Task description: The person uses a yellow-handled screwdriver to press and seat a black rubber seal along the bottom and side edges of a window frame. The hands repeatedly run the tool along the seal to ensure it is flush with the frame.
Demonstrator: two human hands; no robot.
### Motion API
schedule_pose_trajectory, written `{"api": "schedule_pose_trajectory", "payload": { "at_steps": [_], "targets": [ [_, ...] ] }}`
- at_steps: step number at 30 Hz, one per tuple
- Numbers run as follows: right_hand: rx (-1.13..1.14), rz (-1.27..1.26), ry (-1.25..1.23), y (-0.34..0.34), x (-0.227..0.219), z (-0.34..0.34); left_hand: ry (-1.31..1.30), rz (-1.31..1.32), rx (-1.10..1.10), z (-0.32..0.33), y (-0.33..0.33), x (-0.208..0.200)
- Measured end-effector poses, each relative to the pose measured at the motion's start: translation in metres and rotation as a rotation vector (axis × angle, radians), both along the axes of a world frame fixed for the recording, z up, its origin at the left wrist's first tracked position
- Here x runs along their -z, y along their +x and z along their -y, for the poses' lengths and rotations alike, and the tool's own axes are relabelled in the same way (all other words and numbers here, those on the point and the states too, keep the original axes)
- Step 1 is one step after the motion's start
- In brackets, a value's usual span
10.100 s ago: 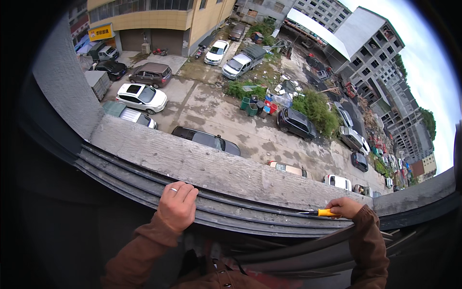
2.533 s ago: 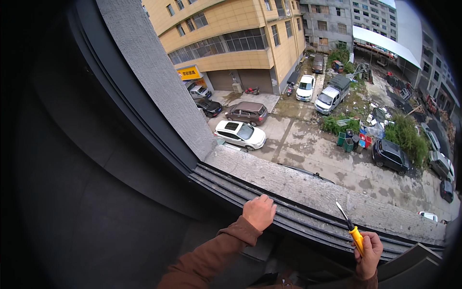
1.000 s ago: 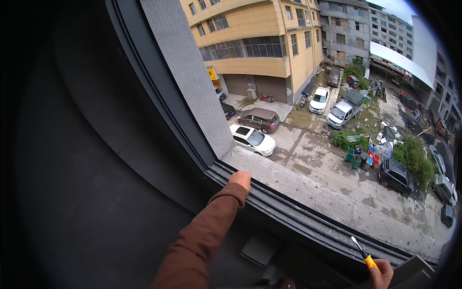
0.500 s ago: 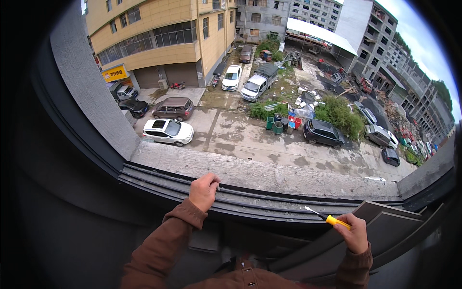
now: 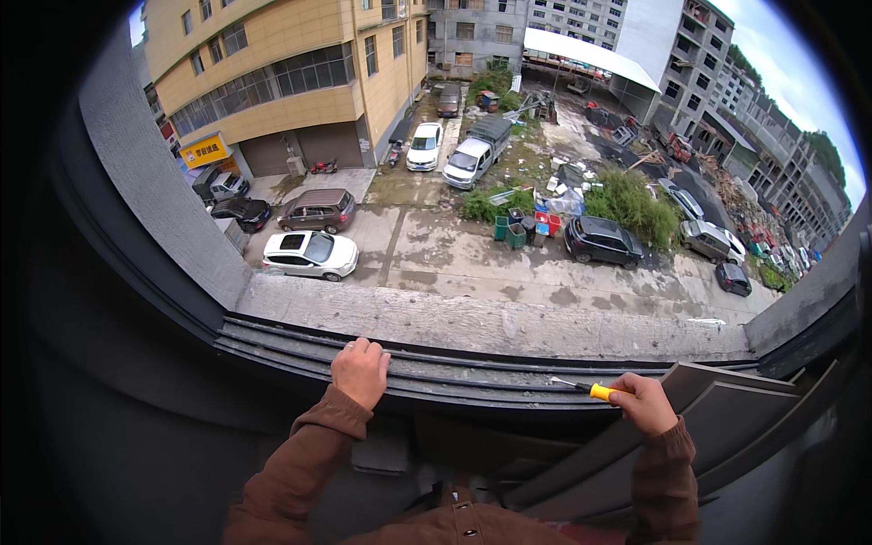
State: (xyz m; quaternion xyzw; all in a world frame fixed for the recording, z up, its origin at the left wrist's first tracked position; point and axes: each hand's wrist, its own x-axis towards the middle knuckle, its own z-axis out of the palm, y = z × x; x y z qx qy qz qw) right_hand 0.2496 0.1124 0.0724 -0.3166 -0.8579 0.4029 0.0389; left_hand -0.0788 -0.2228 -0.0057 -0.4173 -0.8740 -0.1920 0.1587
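Observation:
My right hand is closed around the yellow handle of a screwdriver. The metal tip points left and lies over the rails of a dark window track, which has pale grit along its grooves. Further left, my left hand is at the same track, its back toward me and its fingers bent together over the rails. Its fingertips are mostly hidden, so I cannot see whether anything is pinched in them.
Beyond the track runs a rough concrete sill, with a drop to a yard of parked cars and bins. Grey panels lean at the right, below the track. A concrete wall edge bounds the opening at left.
My left hand has shifted a little left, and its fingers now lie over the track. My right hand has moved left with the screwdriver, which lies flatter. The view has tilted slightly.

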Motion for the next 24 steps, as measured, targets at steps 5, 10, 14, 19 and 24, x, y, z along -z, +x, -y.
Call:
{"api": "schedule_pose_trajectory", "payload": {
  "at_steps": [5, 10, 14, 19, 24],
  "targets": [
    [-0.14, -0.044, -0.03, -0.049, 0.013, 0.043, 0.051, -0.136, 0.082, -0.01, 0.031, 0.0],
    [-0.144, -0.089, 0.374, -0.036, -0.036, 0.056, 0.259, 0.104, 0.565, -0.061, 0.075, -0.034],
    [-0.017, -0.171, 0.245, 0.013, -0.044, 0.044, 0.157, 0.138, 0.814, -0.128, 0.112, -0.017],
    [-0.019, -0.105, 0.268, 0.05, -0.039, 0.033, 0.108, 0.084, 0.695, -0.122, 0.125, -0.005],
    [-0.053, 0.04, 0.302, 0.04, -0.049, 0.019, 0.047, -0.011, 0.712, -0.109, 0.127, 0.006]
  ]
}}
